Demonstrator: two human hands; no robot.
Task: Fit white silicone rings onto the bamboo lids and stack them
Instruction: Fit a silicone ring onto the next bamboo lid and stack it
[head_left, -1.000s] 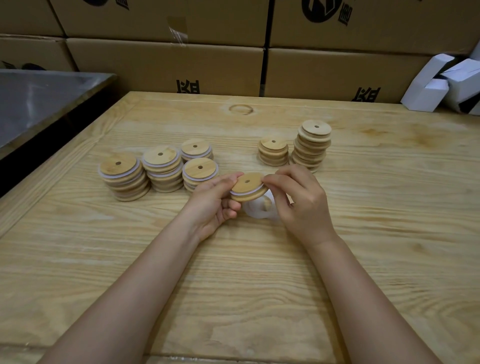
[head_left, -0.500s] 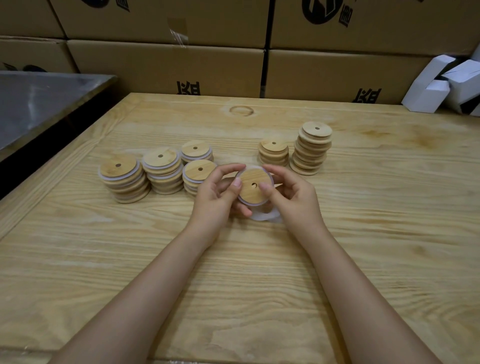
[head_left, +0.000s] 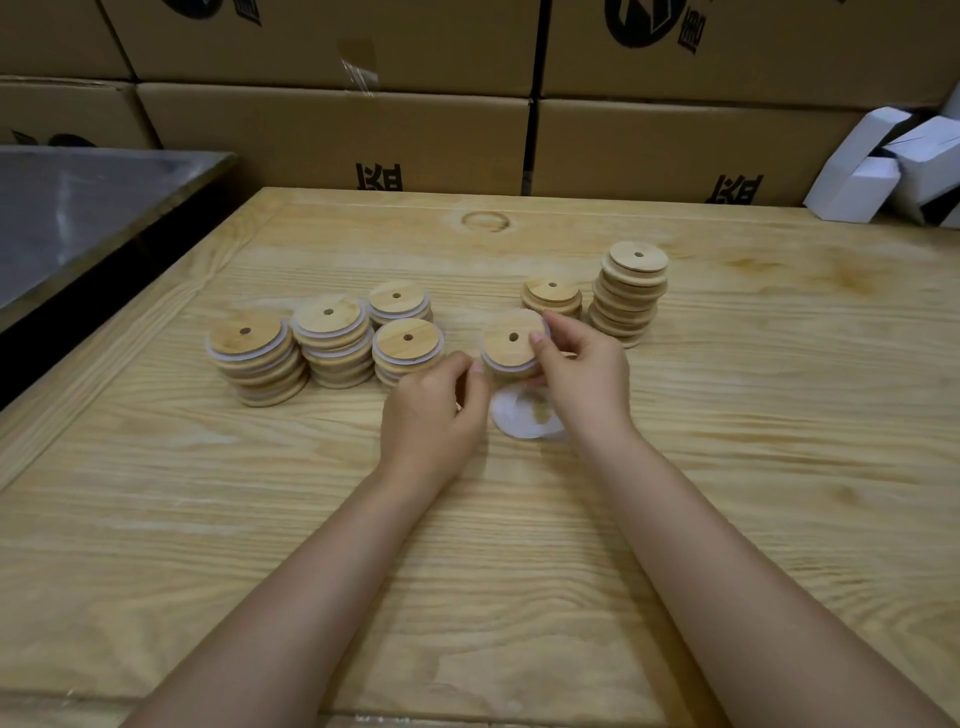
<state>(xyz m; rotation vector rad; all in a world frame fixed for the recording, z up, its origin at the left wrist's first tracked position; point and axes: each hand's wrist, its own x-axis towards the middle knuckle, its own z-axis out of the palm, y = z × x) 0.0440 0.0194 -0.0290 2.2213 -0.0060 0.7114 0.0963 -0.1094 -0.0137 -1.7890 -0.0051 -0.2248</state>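
My right hand (head_left: 584, 376) pinches a round bamboo lid (head_left: 511, 343) with a white silicone ring around its lower edge, held just above the wooden table (head_left: 727, 467). My left hand (head_left: 436, 410) hovers beside the lid's left edge with fingers loosely curled and nothing in them. Loose white rings (head_left: 522, 423) lie on the table under the lid. Several stacks of ringed lids (head_left: 332, 343) stand at the left. Two stacks of bare lids stand at the right, a short one (head_left: 551, 299) and a tall one (head_left: 628, 296).
Cardboard boxes (head_left: 332, 135) form a wall behind the table. Small white boxes (head_left: 883, 171) lie at the back right corner. A grey metal surface (head_left: 78, 208) sits beyond the table's left edge. Bare wood stretches in front of my hands.
Both hands were holding the lid and pressing the ring on. Now the left hand has let go and dropped back, and the right hand alone holds the lid, tilted flatter.
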